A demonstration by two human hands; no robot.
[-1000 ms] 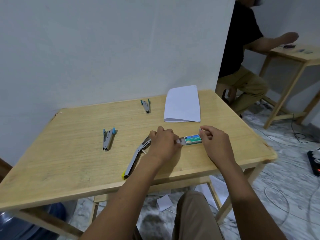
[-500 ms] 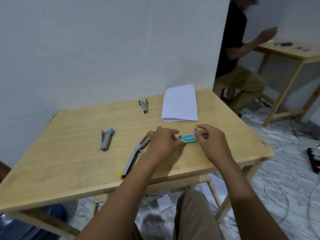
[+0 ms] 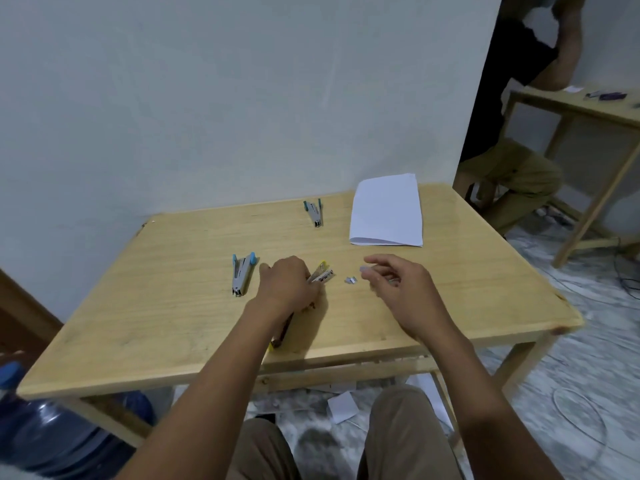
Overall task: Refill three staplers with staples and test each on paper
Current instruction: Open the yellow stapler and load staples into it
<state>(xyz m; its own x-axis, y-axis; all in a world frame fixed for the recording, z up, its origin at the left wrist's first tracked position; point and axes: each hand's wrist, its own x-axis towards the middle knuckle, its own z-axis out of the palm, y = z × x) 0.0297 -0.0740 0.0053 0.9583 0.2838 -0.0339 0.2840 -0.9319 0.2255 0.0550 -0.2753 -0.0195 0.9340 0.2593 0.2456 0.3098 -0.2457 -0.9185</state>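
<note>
Currently the left grip [image 3: 287,285] is clenched round the yellow stapler [image 3: 322,273], far end splayed open, mid worktop [image 3: 166,306]. The right grip [image 3: 398,292] hovers just beside it, fingers loosely curled; can't tell if it's holding anything. Small staple strip [image 3: 349,279] lies between them. Blue stapler [image 3: 242,273] is to the left, teal stapler [image 3: 314,212] and folded paper [image 3: 386,211] at the back.

Single head-worn view, looking forward and down, close over the pale wooden table [image 3: 173,306] against the wall.
</note>
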